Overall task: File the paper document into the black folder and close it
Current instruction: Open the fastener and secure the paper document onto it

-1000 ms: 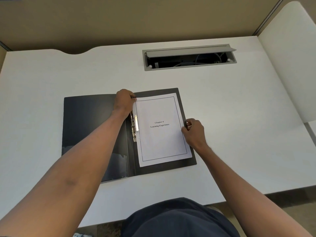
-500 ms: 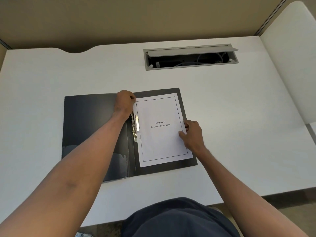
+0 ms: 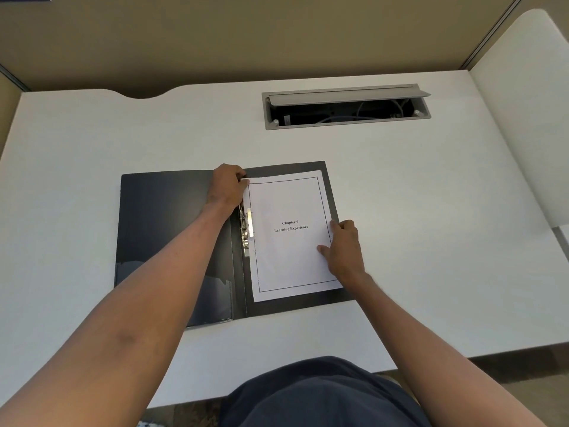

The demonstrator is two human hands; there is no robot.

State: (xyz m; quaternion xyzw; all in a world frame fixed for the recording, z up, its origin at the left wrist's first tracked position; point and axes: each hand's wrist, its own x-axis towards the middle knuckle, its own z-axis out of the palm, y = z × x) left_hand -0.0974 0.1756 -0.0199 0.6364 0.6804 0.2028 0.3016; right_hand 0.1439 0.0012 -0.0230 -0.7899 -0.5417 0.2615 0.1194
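Observation:
The black folder (image 3: 166,229) lies open and flat on the white desk. A white paper document (image 3: 289,254), printed "Chapter 6 Learning Experience", rests on its right half beside the metal clip (image 3: 246,229) at the spine. My left hand (image 3: 228,186) pinches the paper's top left corner near the spine. My right hand (image 3: 345,248) holds the paper's right edge, thumb on top of the sheet and fingers at the edge.
A grey cable hatch (image 3: 345,106) stands open in the desk (image 3: 431,211) behind the folder, with cables inside. A beige partition runs along the back. A white side panel (image 3: 529,118) rises at the right.
My right hand has slid a little inward and down along the paper's right edge, its thumb now on the sheet. The left hand and folder have stayed put.

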